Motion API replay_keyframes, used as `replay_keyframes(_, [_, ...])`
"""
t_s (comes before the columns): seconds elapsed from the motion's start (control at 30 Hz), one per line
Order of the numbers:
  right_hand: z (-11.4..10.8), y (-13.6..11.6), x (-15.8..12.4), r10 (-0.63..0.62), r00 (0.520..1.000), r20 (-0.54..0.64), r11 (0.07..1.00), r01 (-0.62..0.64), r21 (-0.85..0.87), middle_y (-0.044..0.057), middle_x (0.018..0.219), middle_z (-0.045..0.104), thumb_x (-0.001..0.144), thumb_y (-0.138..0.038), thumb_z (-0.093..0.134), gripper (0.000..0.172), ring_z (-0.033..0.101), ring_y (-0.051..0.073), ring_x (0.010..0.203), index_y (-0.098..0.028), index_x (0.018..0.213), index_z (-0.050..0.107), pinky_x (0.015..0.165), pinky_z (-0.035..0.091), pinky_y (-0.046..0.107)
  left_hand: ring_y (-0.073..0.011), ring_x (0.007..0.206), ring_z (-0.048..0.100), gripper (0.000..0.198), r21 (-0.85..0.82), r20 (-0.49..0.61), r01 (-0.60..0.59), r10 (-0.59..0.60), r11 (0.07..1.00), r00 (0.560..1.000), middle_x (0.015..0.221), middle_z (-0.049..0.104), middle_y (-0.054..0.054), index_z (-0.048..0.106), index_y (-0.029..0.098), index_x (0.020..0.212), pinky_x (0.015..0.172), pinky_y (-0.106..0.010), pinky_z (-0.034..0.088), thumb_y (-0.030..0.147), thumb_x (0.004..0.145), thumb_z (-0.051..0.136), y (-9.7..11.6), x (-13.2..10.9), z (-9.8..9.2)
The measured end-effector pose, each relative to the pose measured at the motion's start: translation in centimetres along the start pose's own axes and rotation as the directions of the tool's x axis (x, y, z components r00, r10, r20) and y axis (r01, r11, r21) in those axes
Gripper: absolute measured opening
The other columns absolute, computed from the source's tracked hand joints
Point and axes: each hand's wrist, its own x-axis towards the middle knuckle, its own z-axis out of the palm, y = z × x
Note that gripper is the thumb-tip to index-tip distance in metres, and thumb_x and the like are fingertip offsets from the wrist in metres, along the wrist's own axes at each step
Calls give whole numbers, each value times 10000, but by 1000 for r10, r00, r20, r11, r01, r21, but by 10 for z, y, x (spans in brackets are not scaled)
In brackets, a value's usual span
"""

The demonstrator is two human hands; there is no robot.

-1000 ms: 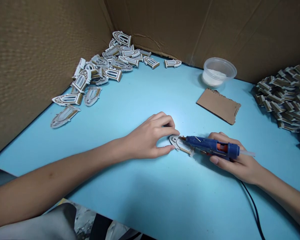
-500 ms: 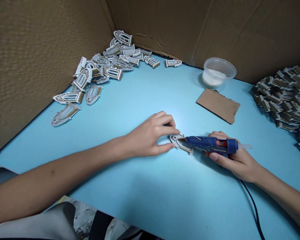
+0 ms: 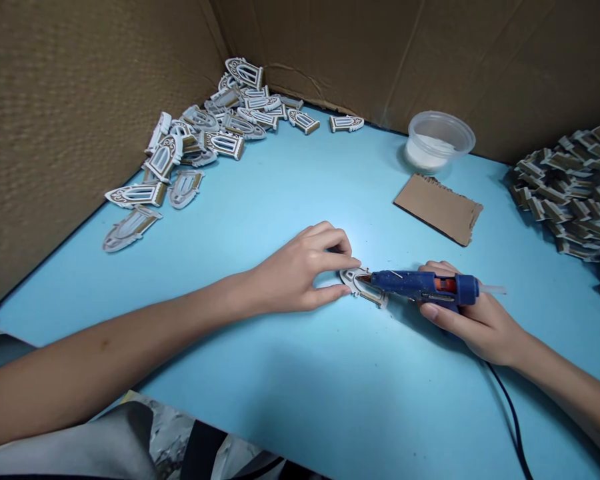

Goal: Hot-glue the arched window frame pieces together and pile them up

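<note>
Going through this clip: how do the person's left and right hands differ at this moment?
The left hand holds no tool, and its fingertips are at the end of the white arched window piece, while the right hand grips the blue hot glue gun. The left hand reaches the piece directly; the right stays apart, with the gun's nozzle at the piece. Both hands are low over the blue tabletop.

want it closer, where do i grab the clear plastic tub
Take the clear plastic tub around its round wall below the rim, from the near side: the cardboard wall stands close behind it, and its open top shows white contents, so keep it level.
</note>
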Motion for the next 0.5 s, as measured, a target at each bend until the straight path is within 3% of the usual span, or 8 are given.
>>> replay_keyframes(0.5, [-1, 0, -1, 12, 1000, 0, 1000, -12, -9, 80, 1098, 654, 1031, -371, 583, 135, 626, 300, 1009, -243, 1067, 604, 760, 461, 401, -225, 1052, 570, 297, 0, 2, 17, -17, 1000, 1000, 1119, 660, -117, 751, 167, 1196, 964, -395, 486, 341, 970, 666, 1, 1, 0])
